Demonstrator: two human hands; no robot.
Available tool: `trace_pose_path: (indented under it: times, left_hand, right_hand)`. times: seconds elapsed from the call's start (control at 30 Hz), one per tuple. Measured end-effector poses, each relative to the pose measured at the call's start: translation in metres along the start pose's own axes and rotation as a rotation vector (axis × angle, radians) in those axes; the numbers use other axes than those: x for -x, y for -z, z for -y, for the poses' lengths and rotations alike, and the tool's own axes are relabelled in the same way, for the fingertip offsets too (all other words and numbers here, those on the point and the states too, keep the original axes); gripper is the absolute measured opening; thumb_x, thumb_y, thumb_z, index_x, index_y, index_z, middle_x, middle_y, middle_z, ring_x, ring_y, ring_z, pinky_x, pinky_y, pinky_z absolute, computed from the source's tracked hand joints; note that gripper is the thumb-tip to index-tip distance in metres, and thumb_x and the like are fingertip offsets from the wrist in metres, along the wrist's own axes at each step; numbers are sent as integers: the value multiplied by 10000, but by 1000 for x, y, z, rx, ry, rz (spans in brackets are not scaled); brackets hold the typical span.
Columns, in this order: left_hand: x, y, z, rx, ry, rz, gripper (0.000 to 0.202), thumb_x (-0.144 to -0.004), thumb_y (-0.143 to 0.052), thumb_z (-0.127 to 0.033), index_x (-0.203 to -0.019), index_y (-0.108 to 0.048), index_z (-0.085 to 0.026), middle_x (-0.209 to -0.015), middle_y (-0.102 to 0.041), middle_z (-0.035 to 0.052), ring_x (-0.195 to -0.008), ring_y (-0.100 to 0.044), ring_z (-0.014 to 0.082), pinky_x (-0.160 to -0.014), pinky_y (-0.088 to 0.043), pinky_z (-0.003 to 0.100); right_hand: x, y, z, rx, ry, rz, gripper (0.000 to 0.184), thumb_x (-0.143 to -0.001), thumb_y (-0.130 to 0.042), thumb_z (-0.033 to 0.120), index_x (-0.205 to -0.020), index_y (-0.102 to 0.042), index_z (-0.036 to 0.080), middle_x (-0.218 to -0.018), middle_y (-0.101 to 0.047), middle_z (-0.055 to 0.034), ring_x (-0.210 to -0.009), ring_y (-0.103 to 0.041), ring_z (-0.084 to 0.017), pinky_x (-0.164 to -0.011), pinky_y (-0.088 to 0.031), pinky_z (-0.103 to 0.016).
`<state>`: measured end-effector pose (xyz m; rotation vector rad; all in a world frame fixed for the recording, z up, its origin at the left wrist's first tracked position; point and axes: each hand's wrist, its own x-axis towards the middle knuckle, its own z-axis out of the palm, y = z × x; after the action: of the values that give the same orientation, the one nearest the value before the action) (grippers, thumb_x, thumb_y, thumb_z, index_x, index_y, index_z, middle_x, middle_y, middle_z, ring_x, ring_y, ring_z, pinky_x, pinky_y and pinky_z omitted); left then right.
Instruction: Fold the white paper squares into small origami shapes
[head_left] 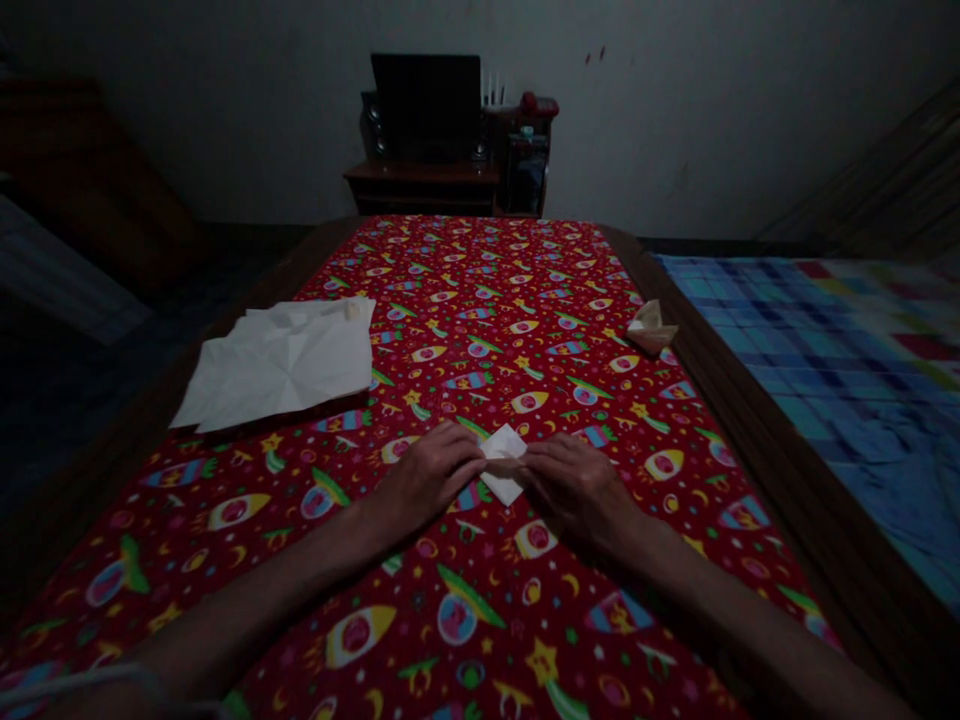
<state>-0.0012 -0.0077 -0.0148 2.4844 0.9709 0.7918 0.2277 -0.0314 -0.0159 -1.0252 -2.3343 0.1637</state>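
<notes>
A small folded piece of white paper (507, 486), diamond-shaped with a crease across its middle, is held just above or on the red patterned cloth. My left hand (442, 462) pinches its left corner between thumb and fingers. On the opposite side, my right hand (574, 475) grips the right corner, its fingers closed. Some of the fingertips are hidden behind the knuckles. Off to the left lies a stack of creased white paper sheets (289, 365). A folded paper shape (652, 328), pointed and partly opened, rests near the cloth's right edge.
The red cloth (480, 320) with rockets and stars covers a long table with a dark wooden edge (735, 420). Beyond it stands a desk (424, 175) with a black monitor (427, 105). To the right is a blue checked cover (817, 370). The room is dim.
</notes>
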Motion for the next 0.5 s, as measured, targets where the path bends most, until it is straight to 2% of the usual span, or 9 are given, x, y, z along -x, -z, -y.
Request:
trace_pose_path:
  times: [0.1, 0.17, 0.3, 0.5]
  left_hand:
    - [-3, -2, 0, 50, 94, -17, 152, -901, -516, -225, -809, -621, -164, -838, -582, 23, -811, -557, 131, -727, -463, 246]
    - [-5, -1, -1, 64, 124, -23, 157, -890, -528, -215, -768, -613, -164, -799, -567, 11, -781, -548, 126, -703, -452, 241]
    - [-8, -1, 0, 47, 182, -42, 166, -864, -555, -214, -710, -594, -164, -749, -554, 0, -743, -541, 130, -663, -436, 245]
    - [-10, 0, 3, 97, 271, -29, 152, -791, -636, -208, -646, -625, -164, -713, -542, -7, -685, -533, 121, -624, -423, 234]
  right_hand:
    - [-2, -2, 3, -56, -194, 27, 206, -908, -475, 246, -805, -638, 173, -755, -645, -49, -695, -563, -147, -633, -428, -258]
    - [-3, -4, 2, -53, -262, 33, 231, -911, -471, 274, -766, -623, 178, -711, -625, -32, -660, -553, -142, -613, -408, -253]
    - [-7, -9, -2, 23, -300, 40, 304, -924, -427, 322, -713, -594, 180, -653, -592, -26, -588, -521, -137, -557, -358, -252]
    - [-9, -13, -6, 117, -304, 80, 313, -938, -383, 340, -753, -576, 178, -691, -594, -33, -623, -530, -145, -574, -339, -259]
